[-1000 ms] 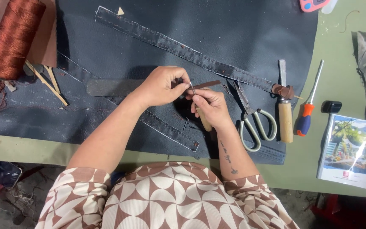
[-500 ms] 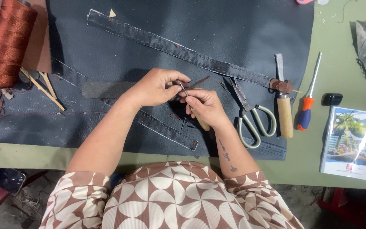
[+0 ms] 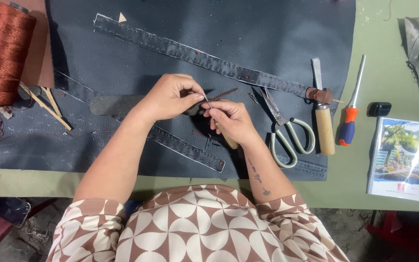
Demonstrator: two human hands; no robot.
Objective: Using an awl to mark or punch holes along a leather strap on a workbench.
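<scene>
Dark leather sheet [image 3: 248, 34] covers most of the green table [image 3: 384, 73], and over it both hands have drawn closer than a second ago. The left hand [image 3: 170, 97] now pinches a thin metal needle [image 3: 208, 102] at its tip; the right hand [image 3: 229, 121] grips a wooden-handled awl [image 3: 226, 138] and touches the same needle — fingers closed, not spread. Unmoved alongside: scissors [image 3: 287, 136], a chisel [image 3: 323, 121], a screwdriver [image 3: 350, 121], a copper thread spool [image 3: 3, 53] and a booklet [image 3: 406, 160].
</scene>
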